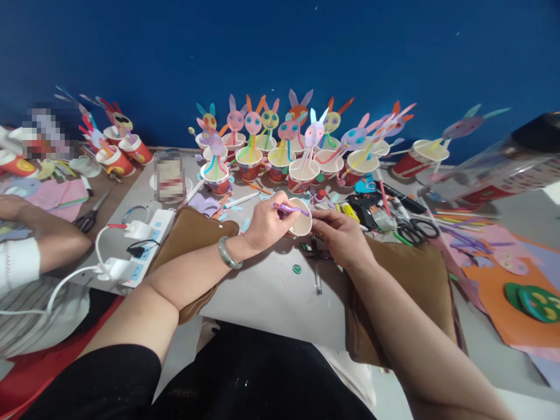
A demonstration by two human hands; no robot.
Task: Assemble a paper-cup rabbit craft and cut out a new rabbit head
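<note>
A white-lined paper cup (301, 220) is tilted so that its open mouth faces me, between my two hands. My left hand (268, 224), with a bracelet on its wrist, is closed around a thin purple strip (291, 208) that reaches over the cup's mouth. I cannot tell whether it is paper or a pipe cleaner. At the cup's right side, my right hand (347, 236) has its thumb and fingers closed on the cup's wall; the fingertips are partly hidden. Just below on the table lies a small green disc (297, 269) with a heart-like mark.
Behind stand several red cups (249, 166) with paper rabbit heads. Brown cushions (406, 286) lie under both forearms. To the right are scissors (417, 231), a clear bottle (485, 169) and orange paper (503, 297). A power strip (151, 242) and a co-worker's arm (52, 239) are left.
</note>
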